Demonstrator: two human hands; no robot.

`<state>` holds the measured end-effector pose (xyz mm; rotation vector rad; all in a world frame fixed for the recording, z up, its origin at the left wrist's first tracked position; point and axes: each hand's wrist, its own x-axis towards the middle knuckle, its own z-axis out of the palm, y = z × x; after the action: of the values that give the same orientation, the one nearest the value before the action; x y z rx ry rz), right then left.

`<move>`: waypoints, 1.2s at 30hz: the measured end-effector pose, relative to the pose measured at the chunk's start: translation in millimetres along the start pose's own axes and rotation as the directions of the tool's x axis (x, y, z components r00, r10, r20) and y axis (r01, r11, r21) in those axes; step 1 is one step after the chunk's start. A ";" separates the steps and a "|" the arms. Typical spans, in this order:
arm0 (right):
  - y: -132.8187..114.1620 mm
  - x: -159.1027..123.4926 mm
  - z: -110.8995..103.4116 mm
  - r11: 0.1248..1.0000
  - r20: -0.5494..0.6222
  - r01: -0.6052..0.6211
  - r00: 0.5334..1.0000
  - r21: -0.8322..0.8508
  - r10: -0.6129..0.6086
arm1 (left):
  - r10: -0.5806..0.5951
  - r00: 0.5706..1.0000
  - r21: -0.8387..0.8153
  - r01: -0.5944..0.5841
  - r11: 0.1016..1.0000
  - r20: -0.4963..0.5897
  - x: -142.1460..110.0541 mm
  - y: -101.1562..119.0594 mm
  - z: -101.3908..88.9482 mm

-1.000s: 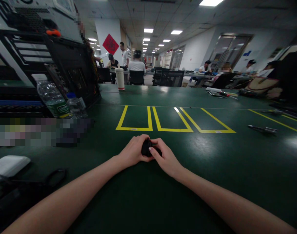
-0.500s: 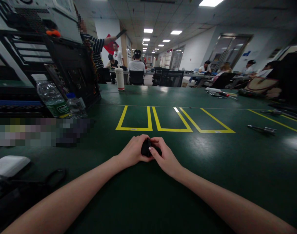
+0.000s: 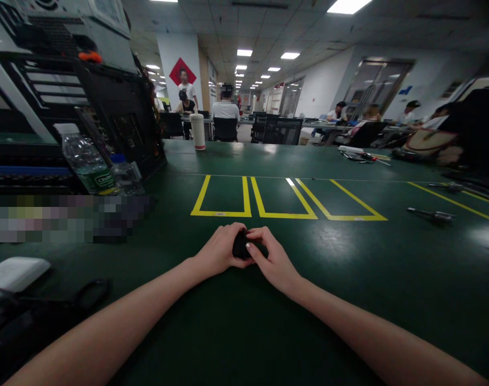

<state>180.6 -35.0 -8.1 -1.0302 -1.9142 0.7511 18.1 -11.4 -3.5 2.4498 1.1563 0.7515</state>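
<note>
Between my two hands, low over the green table (image 3: 244, 316), is a small black object (image 3: 240, 245); its kind cannot be made out. My left hand (image 3: 220, 246) wraps round its left side, fingers over the top and thumb beneath. From the right, my right hand (image 3: 270, 254) grips it with thumb and forefinger at its near edge. Part of the object is hidden by the fingers. Just beyond the hands, yellow tape (image 3: 220, 214) marks out several open-ended boxes on the tabletop.
At left stand a black computer case (image 3: 119, 118), a water bottle (image 3: 85, 161) and a smaller blue-capped bottle (image 3: 126, 174). Nearer lie a white box (image 3: 17, 273) and black cables (image 3: 91, 292). A white cup (image 3: 197, 131) stands at the back. Metal tools (image 3: 431, 215) lie right.
My hands and the black object stay almost in place. A person in a striped shirt, who stood behind the computer case with an arm stretched out, is no longer visible.
</note>
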 end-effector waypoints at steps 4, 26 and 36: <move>-0.3 0.5 0.5 0.995 0.046 -0.087 0.995 0.057 0.084 | -0.005 0.999 -0.031 0.007 0.999 0.049 -0.2 4.6 -5.9; -3.4 0.1 -1.6 0.988 0.101 -0.142 0.986 0.068 0.135 | 0.005 0.998 0.008 -0.005 1.000 0.065 -0.3 7.4 -9.9; -0.3 -0.9 -1.2 0.999 -0.002 0.017 1.000 -0.038 -0.017 | 0.030 0.998 0.013 -0.031 0.999 0.050 -0.5 7.3 -9.2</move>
<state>181.8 -35.8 -7.6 -1.0369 -1.9399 0.7061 16.9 -15.7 7.5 2.4881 1.1114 0.6901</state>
